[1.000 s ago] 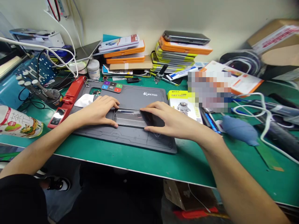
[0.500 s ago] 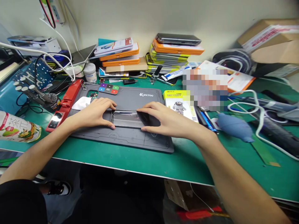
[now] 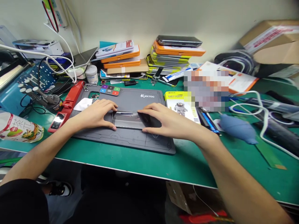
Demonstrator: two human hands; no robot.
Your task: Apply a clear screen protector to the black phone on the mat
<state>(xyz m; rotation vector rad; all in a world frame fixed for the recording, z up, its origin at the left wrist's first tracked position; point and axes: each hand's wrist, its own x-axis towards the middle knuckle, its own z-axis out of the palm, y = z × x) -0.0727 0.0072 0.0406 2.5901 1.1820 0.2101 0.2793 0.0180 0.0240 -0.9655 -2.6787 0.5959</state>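
Observation:
A dark glossy phone (image 3: 128, 120) lies sideways on the grey work mat (image 3: 130, 140). My left hand (image 3: 99, 115) grips its left end, thumb at the near edge and fingers at the far edge. Around the right end, my right hand (image 3: 163, 119) holds it the same way, partly covering it. A white cloth (image 3: 82, 104) sits by my left hand. Beyond the phone is a small coloured block (image 3: 109, 90) on the mat. The red holder (image 3: 67, 105) stands along the mat's left edge.
A drink bottle (image 3: 21, 127) and a tool pot (image 3: 50, 104) are at the left. Boxes (image 3: 173, 57) are stacked at the back. To the right lie a yellow-and-white battery box (image 3: 181, 105), a blue air blower (image 3: 238, 128) and white cables.
The whole view has shifted slightly, so things appear a little further right and lower. Both hands keep the same grip on the phone.

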